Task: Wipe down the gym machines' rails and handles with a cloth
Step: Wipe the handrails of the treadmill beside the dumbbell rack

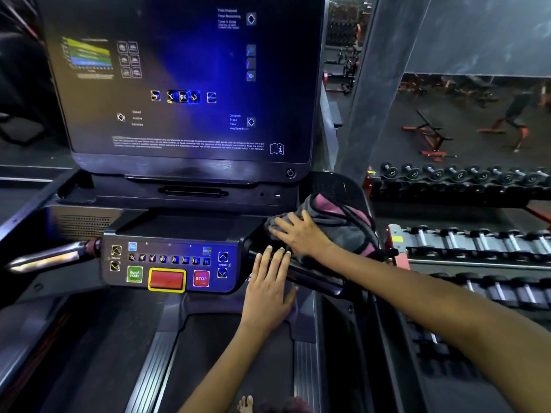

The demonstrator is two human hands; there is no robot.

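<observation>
Right hand [301, 234], fingers flat, presses the cloth [334, 225] at 3 o'clock of the console [170, 263]; left hand [268, 290], fingers straight, steadies the handle [316, 278]; best wipe along its length.

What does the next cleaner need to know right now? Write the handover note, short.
Right hand: flat, fingers straight, pressing the grey and pink cloth onto the treadmill's right console side.
Left hand: open, fingers resting on the right handle, holding nothing.
Cloth is bunched just above the right handle, beside the control panel.
Done: cannot tell from this view what has been wiped.
Left: the left handle lies untouched at this moment; side rails and other machines too.
</observation>
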